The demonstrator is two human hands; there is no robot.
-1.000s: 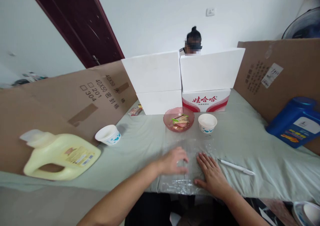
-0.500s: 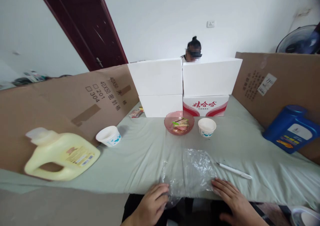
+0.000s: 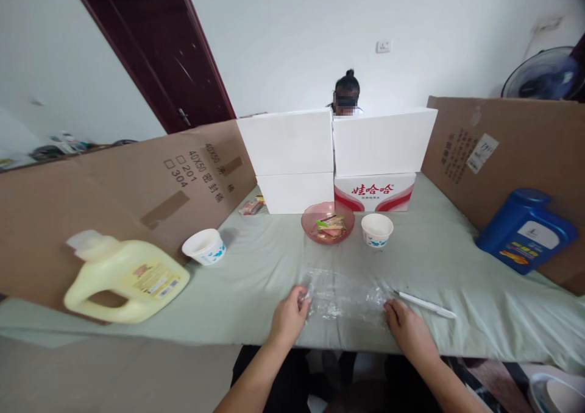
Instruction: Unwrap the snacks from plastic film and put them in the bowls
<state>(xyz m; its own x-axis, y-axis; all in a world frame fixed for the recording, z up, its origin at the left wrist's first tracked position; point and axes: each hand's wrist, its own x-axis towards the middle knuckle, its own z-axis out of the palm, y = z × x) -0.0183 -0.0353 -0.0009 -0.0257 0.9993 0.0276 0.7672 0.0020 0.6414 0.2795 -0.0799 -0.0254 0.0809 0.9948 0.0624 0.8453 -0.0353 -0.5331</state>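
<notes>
Both hands have come forward from the table's near edge, and the clear plastic bag [image 3: 345, 294] is now lying flatter. Left hand [image 3: 289, 317] is pinching its left end, right hand [image 3: 404, 326] is gripping its right end. A white pen [image 3: 425, 304] is lying just beside the right hand.

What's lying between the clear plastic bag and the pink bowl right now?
Nothing: in the head view, only bare green cloth runs from the clear plastic bag, gripped at its sides by both hands, up to the pink bowl of wrapped snacks.
</notes>
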